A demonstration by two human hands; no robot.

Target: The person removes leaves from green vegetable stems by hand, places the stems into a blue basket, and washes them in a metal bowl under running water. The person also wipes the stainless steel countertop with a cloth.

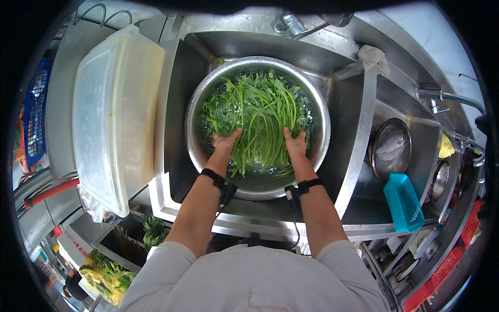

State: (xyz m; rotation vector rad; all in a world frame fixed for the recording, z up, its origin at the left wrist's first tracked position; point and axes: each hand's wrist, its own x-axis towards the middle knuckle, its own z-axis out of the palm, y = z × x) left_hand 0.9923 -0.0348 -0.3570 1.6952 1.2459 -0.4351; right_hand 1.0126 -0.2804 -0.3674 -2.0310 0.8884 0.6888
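Observation:
A large round metal basin (193, 93) of water stands in a stainless steel sink compartment (347, 109). Long-stemmed leafy greens (259, 113) fill its middle, partly under water. My left hand (226, 141) dips into the water at the left side of the greens, its thumb against the stems. At their right side is my right hand (295, 142), thumb up and fingers partly under water. The greens lie between both hands; the submerged fingertips are hidden, so their grip is unclear. Each wrist wears a black strap with a small device.
A lidded plastic tub (136, 105) stands left of the sink. Faucets (293, 25) line the back. The right compartment holds a round metal bowl (391, 150) and a turquoise basket (403, 202). A cloth (373, 58) lies on the divider. Bagged greens (103, 277) and a person (74, 286) are at lower left.

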